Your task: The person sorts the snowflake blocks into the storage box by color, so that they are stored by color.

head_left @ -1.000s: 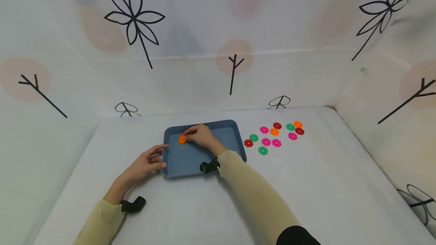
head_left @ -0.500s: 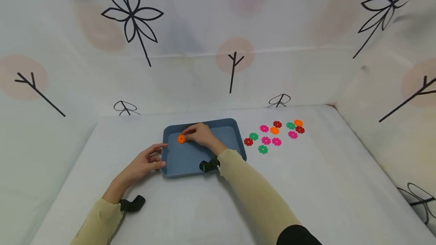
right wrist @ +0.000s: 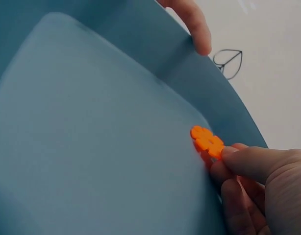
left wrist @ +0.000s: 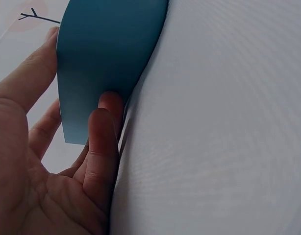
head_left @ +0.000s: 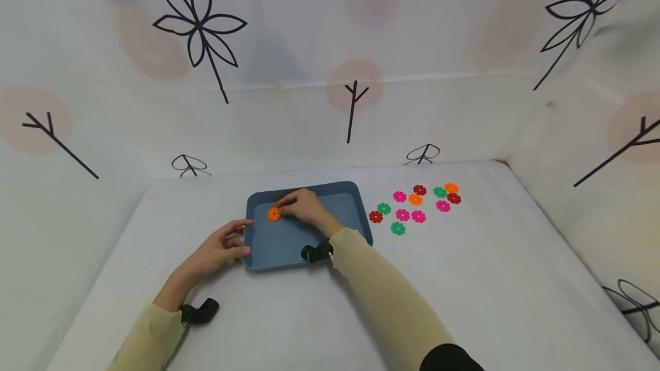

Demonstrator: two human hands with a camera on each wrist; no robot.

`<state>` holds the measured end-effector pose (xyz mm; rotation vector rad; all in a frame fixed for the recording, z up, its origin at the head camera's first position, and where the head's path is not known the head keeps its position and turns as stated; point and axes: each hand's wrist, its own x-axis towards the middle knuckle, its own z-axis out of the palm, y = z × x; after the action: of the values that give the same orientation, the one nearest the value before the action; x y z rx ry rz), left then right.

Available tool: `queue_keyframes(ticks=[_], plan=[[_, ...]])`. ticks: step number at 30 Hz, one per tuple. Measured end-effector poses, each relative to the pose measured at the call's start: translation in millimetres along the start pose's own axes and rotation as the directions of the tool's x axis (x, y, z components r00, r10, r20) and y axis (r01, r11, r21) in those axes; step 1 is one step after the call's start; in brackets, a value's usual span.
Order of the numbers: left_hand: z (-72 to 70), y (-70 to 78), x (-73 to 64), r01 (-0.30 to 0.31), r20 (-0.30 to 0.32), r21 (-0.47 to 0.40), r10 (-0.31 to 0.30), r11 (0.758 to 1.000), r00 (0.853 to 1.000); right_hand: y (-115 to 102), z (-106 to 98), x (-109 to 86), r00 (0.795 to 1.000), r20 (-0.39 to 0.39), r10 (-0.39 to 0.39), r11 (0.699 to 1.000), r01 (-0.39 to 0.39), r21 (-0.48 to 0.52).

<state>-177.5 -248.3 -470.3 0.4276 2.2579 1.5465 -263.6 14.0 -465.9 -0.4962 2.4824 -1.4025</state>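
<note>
A blue-grey rectangular tray (head_left: 289, 248) lies on the white-covered table. My right hand (head_left: 305, 206) reaches over it and pinches an orange flower-shaped disc (head_left: 274, 214) between thumb and fingers, near the tray's far left corner. Up close in the right wrist view, the disc (right wrist: 207, 142) is tilted just over the tray floor; a reddish patch shows under it, and I cannot tell whether it touches down. My left hand (head_left: 219, 248) rests its fingertips against the tray's left side. In the left wrist view, its fingers (left wrist: 102, 152) touch the outer wall (left wrist: 109, 49).
To the right of the tray lie several loose flower-shaped discs, among them a red disc (head_left: 376, 217), a green disc (head_left: 398, 228), a pink disc (head_left: 419, 216) and an orange disc (head_left: 415, 199). Patterned white cloth (head_left: 289, 125) hangs behind and at both sides.
</note>
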Motion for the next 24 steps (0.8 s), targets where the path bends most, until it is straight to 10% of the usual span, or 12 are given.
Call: queue_keyframes(ticks=[24], plan=[[-0.5, -0.1, 0.5, 0.0, 0.012, -0.01, 0.0, 1.0, 1.0, 0.7, -0.3, 0.1, 1.0, -0.001, 0.014, 0.995, -0.014, 0.103]])
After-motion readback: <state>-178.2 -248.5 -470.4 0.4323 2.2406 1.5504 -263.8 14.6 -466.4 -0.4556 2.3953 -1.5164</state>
